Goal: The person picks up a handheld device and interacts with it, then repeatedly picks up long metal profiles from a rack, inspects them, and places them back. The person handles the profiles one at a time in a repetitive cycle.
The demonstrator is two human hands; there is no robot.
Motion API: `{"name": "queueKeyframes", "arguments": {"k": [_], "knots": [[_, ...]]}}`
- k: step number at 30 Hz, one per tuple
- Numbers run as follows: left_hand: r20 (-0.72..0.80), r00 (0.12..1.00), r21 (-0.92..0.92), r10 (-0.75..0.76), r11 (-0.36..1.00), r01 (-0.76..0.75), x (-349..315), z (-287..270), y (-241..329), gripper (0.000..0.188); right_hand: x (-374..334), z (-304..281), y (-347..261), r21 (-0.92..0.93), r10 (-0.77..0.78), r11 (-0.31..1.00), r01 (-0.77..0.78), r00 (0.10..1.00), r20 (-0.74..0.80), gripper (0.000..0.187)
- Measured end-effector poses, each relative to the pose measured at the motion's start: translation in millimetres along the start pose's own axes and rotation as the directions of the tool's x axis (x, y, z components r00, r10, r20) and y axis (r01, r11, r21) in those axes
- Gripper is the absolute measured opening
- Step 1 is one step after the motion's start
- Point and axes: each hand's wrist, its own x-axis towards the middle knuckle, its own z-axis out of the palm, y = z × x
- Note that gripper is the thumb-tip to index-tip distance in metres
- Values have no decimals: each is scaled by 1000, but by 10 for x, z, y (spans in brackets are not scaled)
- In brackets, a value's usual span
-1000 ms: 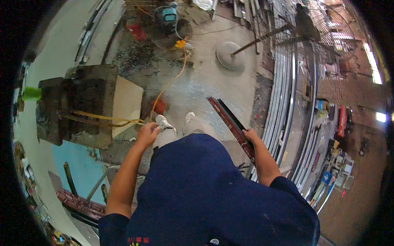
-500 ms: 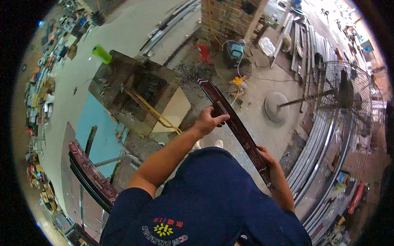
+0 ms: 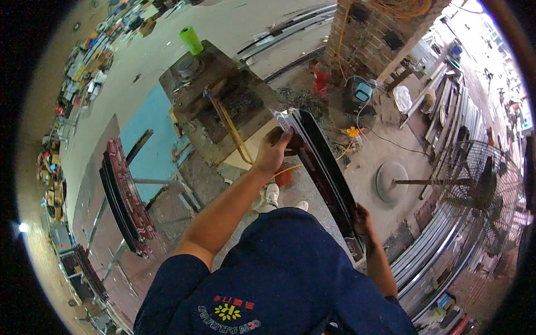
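I hold a long dark metal profile (image 3: 324, 167) with reddish sides across my front, its far end pale and shiny. My left hand (image 3: 274, 151) grips it near the far end, just in front of a rusty metal workbench (image 3: 223, 95). My right hand (image 3: 363, 220) grips the near end, close to my hip. A yellow strip (image 3: 231, 131) lies on the bench beside my left hand. A green cylinder (image 3: 191, 40) stands at the bench's far corner.
A stack of red and dark profiles (image 3: 125, 195) rests on a stand to my left. A pedestal fan (image 3: 474, 178) with a round base (image 3: 391, 181) stands to the right. Long metal bars (image 3: 435, 251) lie along the right. A brick pillar (image 3: 379, 33) rises ahead.
My view has turned toward the workbench. My left hand went from the bench area onto the profile and now holds its far end, lifted nearer the bench. My right hand kept its hold.
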Motion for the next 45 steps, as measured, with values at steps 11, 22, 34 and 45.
{"name": "queueKeyframes", "arguments": {"k": [11,22,34,45], "knots": [[-212,974,207,80,978,-35,-136,-310,-434,48,13,776,-748,-962,-420,206,179,904,79,28],[-326,939,61,105,994,-90,123,-637,-376,31,210,950,-791,-952,-70,304,34,997,14,28],[-517,842,160,-156,948,274,756,-1176,-610,74,576,1169,-879,-975,-102,222,34,995,11,22],[-512,859,218,-8,966,139,760,-1160,-765,77,450,1341,-1270,-983,-193,85,161,971,142,15]]}}
